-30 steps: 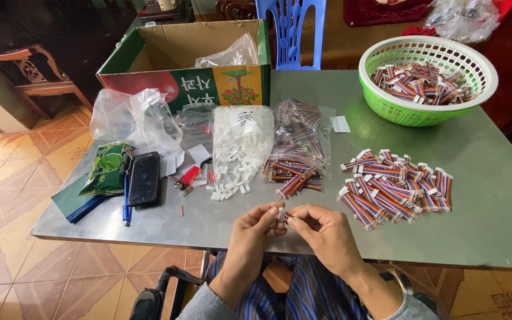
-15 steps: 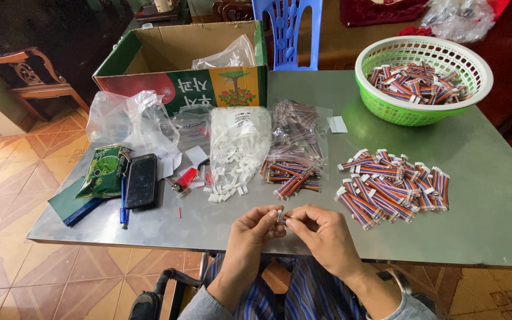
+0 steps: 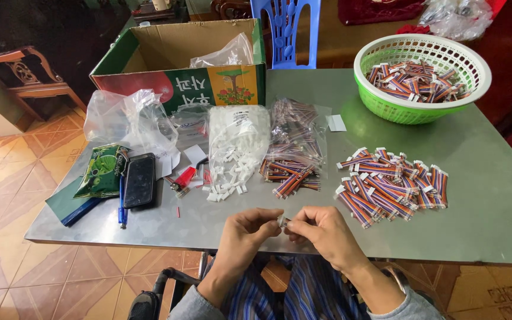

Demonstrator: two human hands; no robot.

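My left hand [image 3: 245,231] and my right hand [image 3: 322,232] meet at the near edge of the grey table [image 3: 493,207]. Between their fingertips they pinch a small white connector [image 3: 281,221] with short wires, mostly hidden by the fingers. Just beyond lie a clear bag of white connectors [image 3: 235,145] spilling out, and a clear bag of striped wire bundles [image 3: 294,148]. To the right of my hands is a pile of finished wire pieces with white ends [image 3: 392,184].
A green and white basket [image 3: 386,104] with more wire pieces stands at the far right. A cardboard box [image 3: 179,65] sits at the back. A phone [image 3: 139,179], pen, green packet [image 3: 102,172] and empty bags [image 3: 128,118] lie left. A blue chair [image 3: 285,29] stands behind.
Both hands stay together at the table's near edge, with only small finger movements on the connector. Nothing else has moved.
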